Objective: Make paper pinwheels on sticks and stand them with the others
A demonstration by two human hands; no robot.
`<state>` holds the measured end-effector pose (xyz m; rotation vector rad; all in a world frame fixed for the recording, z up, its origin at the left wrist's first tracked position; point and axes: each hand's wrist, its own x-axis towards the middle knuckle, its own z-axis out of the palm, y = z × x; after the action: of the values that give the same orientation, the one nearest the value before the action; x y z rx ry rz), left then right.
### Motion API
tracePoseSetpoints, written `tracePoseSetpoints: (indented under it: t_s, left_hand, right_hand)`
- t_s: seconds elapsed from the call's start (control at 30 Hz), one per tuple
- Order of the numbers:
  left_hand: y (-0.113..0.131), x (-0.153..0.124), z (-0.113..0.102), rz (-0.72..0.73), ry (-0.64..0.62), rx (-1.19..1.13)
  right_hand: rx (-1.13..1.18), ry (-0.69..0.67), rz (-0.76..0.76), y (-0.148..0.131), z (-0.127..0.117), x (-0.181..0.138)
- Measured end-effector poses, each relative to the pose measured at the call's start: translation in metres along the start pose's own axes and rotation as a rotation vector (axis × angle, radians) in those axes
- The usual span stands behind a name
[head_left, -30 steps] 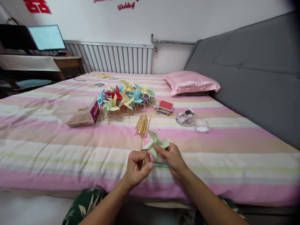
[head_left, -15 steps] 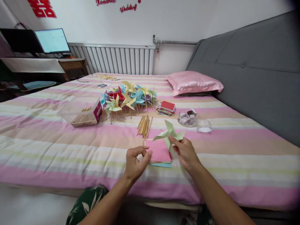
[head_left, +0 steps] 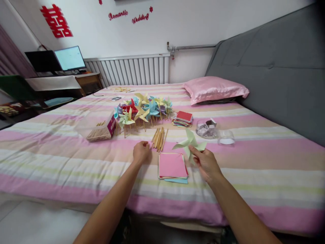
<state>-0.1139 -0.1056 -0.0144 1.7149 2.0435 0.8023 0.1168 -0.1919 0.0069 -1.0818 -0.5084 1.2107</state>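
My right hand [head_left: 206,162] pinches a pale green paper pinwheel [head_left: 191,142] near its centre, above the bed. Fingers curled, my left hand [head_left: 141,152] is beside the left end of a bundle of thin wooden sticks [head_left: 158,139]. Its fingertips are turned away, so anything in them is hidden. Between the two hands lies a stack of square paper sheets [head_left: 173,166], pink on top. Beyond the sticks stand several finished pinwheels [head_left: 142,113] in yellow, blue, red, green and purple.
At left sits a clear plastic box [head_left: 100,132] holding sticks. Another paper stack [head_left: 184,117], red on top, lies behind the sticks. To its right are a round clear dish [head_left: 206,128] with small items and a roll of clear tape [head_left: 226,138]. A pink pillow [head_left: 215,88] rests by the headboard.
My left hand has moved forward and left, from over the pink paper stack to beside the sticks. My right hand still holds the pinwheel. The camera view has shifted slightly.
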Motion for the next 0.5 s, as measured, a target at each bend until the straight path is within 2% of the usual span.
tracePoseSetpoints:
  t_s: [0.27,0.5]
  left_hand:
    - [0.026,0.045,0.015,-0.054,-0.022,0.208]
    - [0.029,0.055,0.02,-0.113,-0.051,0.22]
  right_hand:
    - [-0.017,-0.013,0.032,0.003,0.001,0.0]
    - [-0.043,-0.041,0.012,0.003,-0.001,0.0]
